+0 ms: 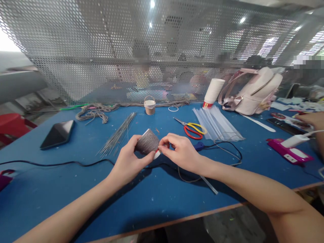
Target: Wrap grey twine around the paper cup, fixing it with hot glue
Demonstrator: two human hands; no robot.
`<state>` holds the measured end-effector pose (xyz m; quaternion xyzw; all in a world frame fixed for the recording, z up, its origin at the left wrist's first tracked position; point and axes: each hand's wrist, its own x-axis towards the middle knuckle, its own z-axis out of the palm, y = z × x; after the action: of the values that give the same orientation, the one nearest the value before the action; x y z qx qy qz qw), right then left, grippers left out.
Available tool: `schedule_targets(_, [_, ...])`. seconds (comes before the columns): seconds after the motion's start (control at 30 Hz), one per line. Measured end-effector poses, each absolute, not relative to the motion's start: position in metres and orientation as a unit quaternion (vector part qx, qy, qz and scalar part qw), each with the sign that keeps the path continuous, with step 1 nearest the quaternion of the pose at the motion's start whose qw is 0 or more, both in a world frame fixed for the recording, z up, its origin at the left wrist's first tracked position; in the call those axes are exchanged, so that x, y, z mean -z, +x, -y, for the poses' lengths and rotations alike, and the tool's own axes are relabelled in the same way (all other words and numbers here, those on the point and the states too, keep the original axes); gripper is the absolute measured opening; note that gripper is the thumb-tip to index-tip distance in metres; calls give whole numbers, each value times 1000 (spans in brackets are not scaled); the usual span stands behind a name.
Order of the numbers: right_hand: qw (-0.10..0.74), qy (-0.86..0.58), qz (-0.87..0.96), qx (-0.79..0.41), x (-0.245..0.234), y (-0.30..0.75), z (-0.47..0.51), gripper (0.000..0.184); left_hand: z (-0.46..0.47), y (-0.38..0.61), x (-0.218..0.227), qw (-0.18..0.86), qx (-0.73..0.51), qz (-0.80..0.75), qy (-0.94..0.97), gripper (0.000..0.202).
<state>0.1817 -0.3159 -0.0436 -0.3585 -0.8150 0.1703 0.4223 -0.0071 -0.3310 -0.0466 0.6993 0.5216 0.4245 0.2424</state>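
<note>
A paper cup (147, 141) wrapped in rows of grey cord lies tilted in my left hand (131, 157), whose fingers and thumb close around it. Part of its red and white end shows beside my thumb. My right hand (178, 150) is closed in a pinch at that end, seemingly on the cord, though the fingertips hide most of it. A loop of grey cord (186, 180) hangs below this hand. Behind my right wrist sits a blue piece (199, 146) with a black cable, partly hidden. A clear rod (210, 185) sticks out beneath the forearm.
Scissors (193, 130), clear plastic strips (216, 125) and stacked paper cups (214, 91) are to the right. Thin grey lengths (118, 133), a small basket (150, 106) and a phone (57, 134) are ahead and left. A pink power strip (288, 152) lies near another person's arm (312, 118).
</note>
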Motion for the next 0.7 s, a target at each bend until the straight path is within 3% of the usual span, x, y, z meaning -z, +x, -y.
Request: schedule_targets(0.7, [422, -376, 797, -214, 44, 185, 314, 8, 334, -8, 39, 268, -431, -500, 701, 22])
